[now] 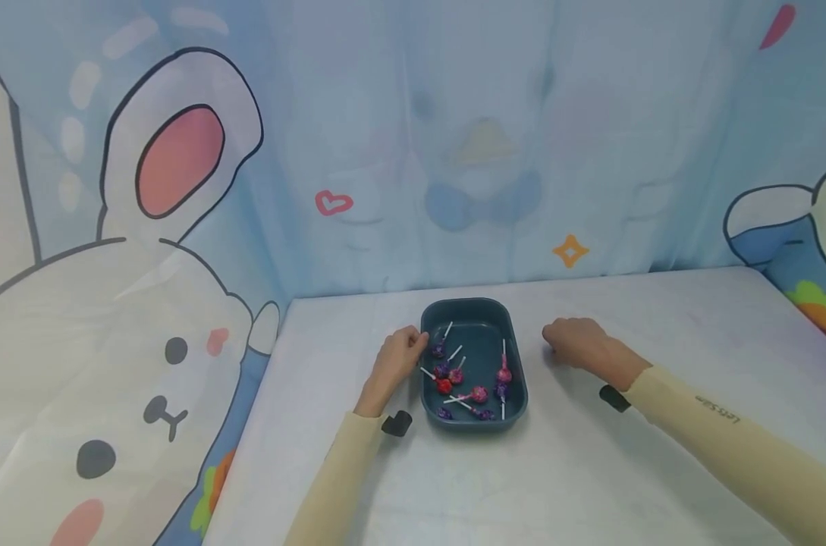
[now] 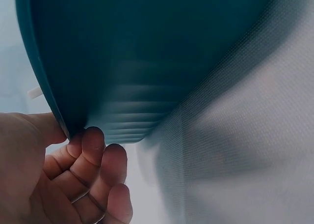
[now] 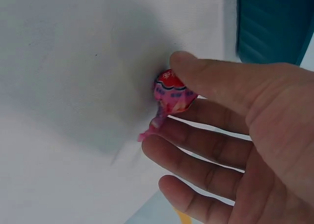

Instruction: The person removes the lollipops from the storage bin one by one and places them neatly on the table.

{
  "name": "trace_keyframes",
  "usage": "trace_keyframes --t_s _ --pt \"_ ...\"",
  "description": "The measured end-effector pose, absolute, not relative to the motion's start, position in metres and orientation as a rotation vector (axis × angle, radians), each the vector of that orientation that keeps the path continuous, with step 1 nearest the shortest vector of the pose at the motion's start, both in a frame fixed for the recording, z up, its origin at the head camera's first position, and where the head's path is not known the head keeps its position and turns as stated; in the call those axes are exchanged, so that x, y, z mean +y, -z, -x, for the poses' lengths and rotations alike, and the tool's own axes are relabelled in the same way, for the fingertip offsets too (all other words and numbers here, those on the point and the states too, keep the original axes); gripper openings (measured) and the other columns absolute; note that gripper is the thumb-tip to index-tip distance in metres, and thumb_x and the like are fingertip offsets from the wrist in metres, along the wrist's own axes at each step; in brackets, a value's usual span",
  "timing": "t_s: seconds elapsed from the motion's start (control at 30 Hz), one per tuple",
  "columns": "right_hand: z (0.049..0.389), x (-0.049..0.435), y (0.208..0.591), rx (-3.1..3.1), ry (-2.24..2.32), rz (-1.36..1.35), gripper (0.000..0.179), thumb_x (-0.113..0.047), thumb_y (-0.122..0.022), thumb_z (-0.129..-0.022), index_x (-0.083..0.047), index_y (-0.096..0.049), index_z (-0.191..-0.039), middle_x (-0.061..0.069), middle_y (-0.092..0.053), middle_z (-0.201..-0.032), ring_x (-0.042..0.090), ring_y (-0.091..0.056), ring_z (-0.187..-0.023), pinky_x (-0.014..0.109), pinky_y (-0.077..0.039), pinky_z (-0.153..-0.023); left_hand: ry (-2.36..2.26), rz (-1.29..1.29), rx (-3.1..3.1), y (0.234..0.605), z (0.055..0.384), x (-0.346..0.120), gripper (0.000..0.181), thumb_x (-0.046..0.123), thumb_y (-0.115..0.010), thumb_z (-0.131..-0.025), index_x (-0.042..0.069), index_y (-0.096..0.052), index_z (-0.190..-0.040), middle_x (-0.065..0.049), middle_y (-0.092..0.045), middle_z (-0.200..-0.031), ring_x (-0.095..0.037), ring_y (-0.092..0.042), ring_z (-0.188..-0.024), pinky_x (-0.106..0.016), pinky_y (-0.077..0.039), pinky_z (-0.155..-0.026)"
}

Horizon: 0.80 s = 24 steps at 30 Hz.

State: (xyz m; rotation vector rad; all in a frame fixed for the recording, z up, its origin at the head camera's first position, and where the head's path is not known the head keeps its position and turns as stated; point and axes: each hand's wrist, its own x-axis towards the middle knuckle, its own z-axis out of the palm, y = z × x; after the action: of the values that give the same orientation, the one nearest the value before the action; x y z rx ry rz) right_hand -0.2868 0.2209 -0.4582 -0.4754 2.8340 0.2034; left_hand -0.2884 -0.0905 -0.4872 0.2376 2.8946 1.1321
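Observation:
My left hand (image 1: 396, 359) pinches the left rim of a dark teal plastic bin (image 1: 463, 305), thumb over the edge and fingers outside, as the left wrist view shows. Several wrapped lollipops lie in the bin: a red one (image 1: 444, 386), pink ones such as this lollipop (image 1: 479, 394), and purple ones. To the right of the bin, my right hand (image 1: 579, 343) is low over the table. In the right wrist view it holds a pink and red wrapped lollipop (image 3: 174, 94) between thumb and fingers. The head view hides that lollipop behind the hand.
A white cloth (image 1: 453, 485) covers the table. Behind it hangs a pale blue printed curtain (image 1: 358, 136), with a large cartoon rabbit (image 1: 139, 326) on the left side. Dark wrist straps (image 1: 397, 423) sit on both forearms.

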Motion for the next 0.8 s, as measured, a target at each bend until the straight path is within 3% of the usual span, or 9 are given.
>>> trace_keyframes --t_s 0.23,0.47,0.8 --pt "0.285 0.224 0.456 2.861 -0.178 0.463 0.014 -0.018 -0.067 -0.080 -0.007 -0.059 -0.083 0.003 -0.056 -0.071 0.017 -0.046 -0.062 0.032 -0.042 -0.059 -1.137 -0.225 2.884 0.485 0.288 -0.090 0.032 0.039 -0.047 -0.094 0.013 -0.055 -0.080 0.001 -0.050 -0.062 -0.012 -0.045 -0.055 -0.024 -0.036 -0.050" --pt "0.289 0.222 0.450 2.842 -0.172 0.392 0.033 -0.031 -0.071 -0.078 -0.004 -0.059 -0.092 0.004 -0.054 -0.075 0.019 -0.047 -0.066 0.032 -0.042 -0.061 -1.137 -0.231 2.892 0.485 0.288 -0.090 0.031 0.039 -0.046 -0.094 0.013 -0.055 -0.080 0.001 -0.051 -0.063 -0.012 -0.046 -0.055 -0.024 -0.036 -0.050" --pt "0.297 0.218 0.439 2.877 -0.169 0.414 0.043 -0.035 -0.073 -0.076 -0.002 -0.059 -0.099 0.004 -0.056 -0.076 0.018 -0.050 -0.067 0.035 -0.048 -0.066 -1.129 -0.231 2.893 0.487 0.289 -0.090 0.031 0.039 -0.046 -0.094 0.013 -0.055 -0.080 0.001 -0.051 -0.063 -0.011 -0.046 -0.055 -0.023 -0.036 -0.050"
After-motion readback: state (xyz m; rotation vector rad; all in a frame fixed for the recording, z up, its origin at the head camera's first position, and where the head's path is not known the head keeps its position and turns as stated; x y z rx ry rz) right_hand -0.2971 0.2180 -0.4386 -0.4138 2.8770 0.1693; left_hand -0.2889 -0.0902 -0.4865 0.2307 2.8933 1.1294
